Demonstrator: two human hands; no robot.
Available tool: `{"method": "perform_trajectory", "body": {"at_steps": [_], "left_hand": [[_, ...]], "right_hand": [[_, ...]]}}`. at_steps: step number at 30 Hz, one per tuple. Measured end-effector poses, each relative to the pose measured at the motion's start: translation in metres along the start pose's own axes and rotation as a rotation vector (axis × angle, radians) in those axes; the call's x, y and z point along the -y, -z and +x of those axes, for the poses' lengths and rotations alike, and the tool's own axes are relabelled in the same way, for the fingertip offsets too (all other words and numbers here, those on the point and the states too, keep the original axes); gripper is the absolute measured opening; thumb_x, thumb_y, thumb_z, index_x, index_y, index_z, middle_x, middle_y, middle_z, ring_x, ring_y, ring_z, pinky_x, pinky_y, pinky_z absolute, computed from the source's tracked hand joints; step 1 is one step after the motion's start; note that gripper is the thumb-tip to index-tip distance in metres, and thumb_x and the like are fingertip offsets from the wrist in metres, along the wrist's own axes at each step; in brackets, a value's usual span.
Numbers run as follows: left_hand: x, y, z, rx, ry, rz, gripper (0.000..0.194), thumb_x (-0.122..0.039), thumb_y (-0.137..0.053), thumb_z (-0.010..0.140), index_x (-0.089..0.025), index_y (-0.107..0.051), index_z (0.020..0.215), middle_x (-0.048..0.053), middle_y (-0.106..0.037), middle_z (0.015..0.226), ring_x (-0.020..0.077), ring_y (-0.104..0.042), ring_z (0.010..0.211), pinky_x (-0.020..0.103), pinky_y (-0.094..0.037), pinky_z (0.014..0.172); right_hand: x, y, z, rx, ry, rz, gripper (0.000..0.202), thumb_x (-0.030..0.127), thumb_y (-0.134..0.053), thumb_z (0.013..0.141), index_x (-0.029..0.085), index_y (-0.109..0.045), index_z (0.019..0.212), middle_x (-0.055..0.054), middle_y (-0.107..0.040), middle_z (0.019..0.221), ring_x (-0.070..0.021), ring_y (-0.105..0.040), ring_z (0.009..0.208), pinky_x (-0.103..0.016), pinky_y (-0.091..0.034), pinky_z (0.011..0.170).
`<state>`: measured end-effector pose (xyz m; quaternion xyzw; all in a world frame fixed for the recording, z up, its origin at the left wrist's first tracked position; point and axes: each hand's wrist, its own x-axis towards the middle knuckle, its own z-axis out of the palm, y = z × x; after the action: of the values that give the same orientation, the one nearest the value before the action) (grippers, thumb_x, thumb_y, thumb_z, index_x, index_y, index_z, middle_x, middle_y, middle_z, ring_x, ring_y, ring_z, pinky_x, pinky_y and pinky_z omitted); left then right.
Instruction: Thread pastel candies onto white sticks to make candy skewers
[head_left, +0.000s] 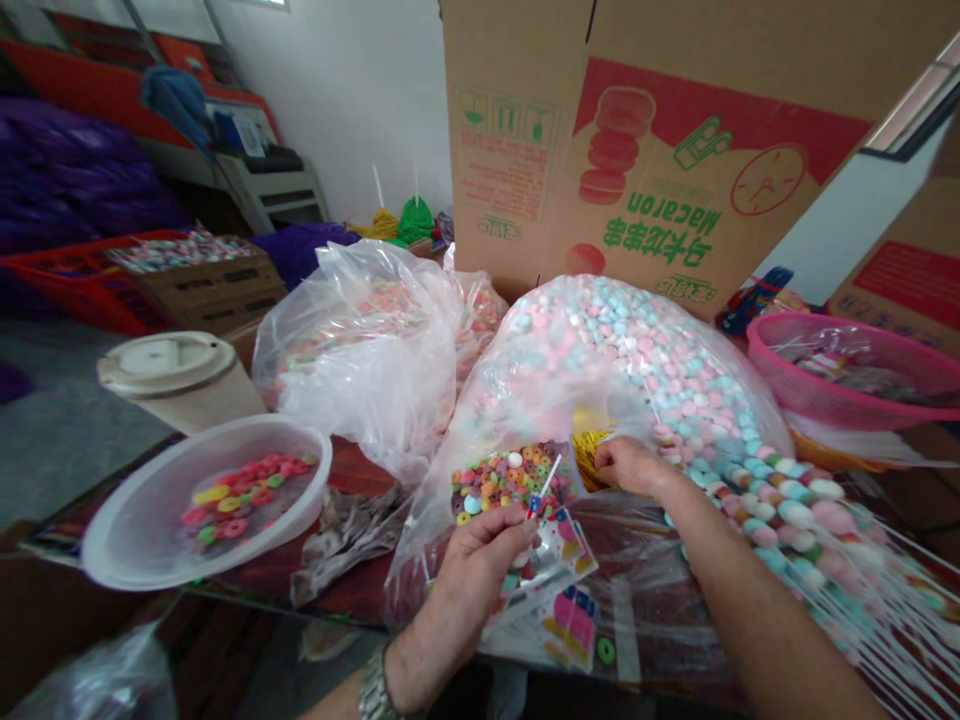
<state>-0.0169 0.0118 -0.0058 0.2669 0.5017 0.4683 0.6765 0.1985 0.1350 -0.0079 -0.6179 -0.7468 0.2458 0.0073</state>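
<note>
My left hand (484, 560) is closed on the gathered neck of a small clear printed candy bag (571, 548), with a white stick (551, 475) poking out above the fingers. Colourful candy balls show through the bag's clear part. To its right, my right hand (634, 466) is at a bundle of gold twist ties (589, 452), its fingers curled together at the bundle's edge. Whatever is between those fingertips is hidden. Just behind my left hand lie loose ring candies and balls (499, 480) in many colours, on clear plastic.
A big bag of pastel candies (600, 340) stands behind my hands, near candy skewers (817, 520) on white sticks. Left are a white bowl (101, 545) of ring candies and a lidded cup (187, 385). A pink basket (855, 395) sits right; a carton (525, 130) rises behind.
</note>
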Motion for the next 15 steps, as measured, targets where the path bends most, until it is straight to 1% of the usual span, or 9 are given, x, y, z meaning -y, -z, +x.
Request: {"method": "perform_trajectory", "body": {"at_steps": [1, 3, 5, 7, 10, 12, 14, 15], "left_hand": [[0.0, 0.001, 0.0, 0.0, 0.001, 0.001, 0.022, -0.034, -0.072, 0.06, -0.014, -0.064, 0.064, -0.001, -0.057, 0.055, 0.0088, -0.049, 0.048, 0.019, -0.037, 0.046], [0.0, 0.003, 0.001, 0.0, -0.011, 0.013, 0.021, -0.034, -0.072, 0.062, -0.014, -0.064, 0.065, -0.002, -0.057, 0.055, 0.0083, -0.049, 0.048, 0.018, -0.037, 0.048], [0.001, 0.004, 0.003, -0.004, -0.019, 0.026, 0.021, -0.034, -0.072, 0.063, -0.015, -0.066, 0.068, -0.002, -0.058, 0.057, 0.008, -0.05, 0.05, 0.018, -0.037, 0.048], [0.003, 0.003, 0.004, 0.01, -0.013, 0.031, 0.022, -0.035, -0.071, 0.064, -0.015, -0.066, 0.07, -0.002, -0.058, 0.059, 0.0083, -0.05, 0.051, 0.017, -0.036, 0.047], [0.006, 0.002, 0.005, 0.031, -0.003, 0.05, 0.025, -0.038, -0.071, 0.064, -0.015, -0.065, 0.071, -0.002, -0.057, 0.059, 0.0088, -0.05, 0.05, 0.018, -0.034, 0.044], [0.006, 0.001, 0.004, 0.035, -0.01, 0.058, 0.025, -0.039, -0.071, 0.064, -0.015, -0.065, 0.071, -0.002, -0.057, 0.06, 0.0089, -0.051, 0.049, 0.018, -0.035, 0.044], [0.005, 0.0, 0.003, 0.04, -0.029, 0.044, 0.025, -0.038, -0.071, 0.064, -0.015, -0.065, 0.07, -0.001, -0.058, 0.061, 0.009, -0.051, 0.05, 0.019, -0.037, 0.046], [0.004, 0.0, 0.002, 0.048, -0.039, 0.035, 0.024, -0.037, -0.071, 0.064, -0.015, -0.065, 0.069, -0.001, -0.058, 0.061, 0.009, -0.051, 0.05, 0.019, -0.037, 0.047]], "right_hand": [[-0.001, 0.002, -0.001, -0.013, 0.007, 0.007, 0.02, 0.033, -0.056, 0.089, 0.013, -0.061, 0.089, 0.0, -0.062, 0.084, -0.0118, -0.059, 0.069, -0.028, -0.05, 0.063], [-0.003, 0.007, -0.005, -0.062, 0.027, 0.038, 0.015, 0.025, -0.057, 0.085, 0.014, -0.061, 0.076, 0.003, -0.059, 0.069, -0.0107, -0.055, 0.062, -0.024, -0.044, 0.058], [-0.006, 0.012, -0.011, -0.117, 0.056, 0.086, 0.017, 0.021, -0.053, 0.081, 0.016, -0.057, 0.065, 0.006, -0.052, 0.058, -0.0102, -0.049, 0.057, -0.022, -0.037, 0.054], [-0.009, 0.016, -0.016, -0.162, 0.081, 0.135, 0.022, 0.025, -0.049, 0.079, 0.017, -0.054, 0.06, 0.007, -0.046, 0.052, -0.0102, -0.045, 0.053, -0.022, -0.032, 0.051], [-0.01, 0.019, -0.019, -0.239, 0.093, 0.185, 0.028, 0.031, -0.049, 0.075, 0.019, -0.046, 0.05, 0.007, -0.039, 0.046, -0.0107, -0.041, 0.049, -0.022, -0.028, 0.049], [-0.006, 0.021, -0.025, -0.318, 0.09, 0.217, 0.028, 0.032, -0.049, 0.075, 0.02, -0.043, 0.05, 0.006, -0.041, 0.047, -0.0117, -0.043, 0.051, -0.023, -0.03, 0.05], [0.002, 0.021, -0.037, -0.39, 0.093, 0.265, 0.025, 0.033, -0.044, 0.079, 0.02, -0.045, 0.057, 0.003, -0.051, 0.055, -0.0131, -0.049, 0.057, -0.023, -0.035, 0.053], [0.007, 0.02, -0.046, -0.405, 0.102, 0.293, 0.024, 0.034, -0.041, 0.081, 0.02, -0.048, 0.063, 0.002, -0.056, 0.061, -0.0134, -0.053, 0.059, -0.023, -0.038, 0.054]]}}
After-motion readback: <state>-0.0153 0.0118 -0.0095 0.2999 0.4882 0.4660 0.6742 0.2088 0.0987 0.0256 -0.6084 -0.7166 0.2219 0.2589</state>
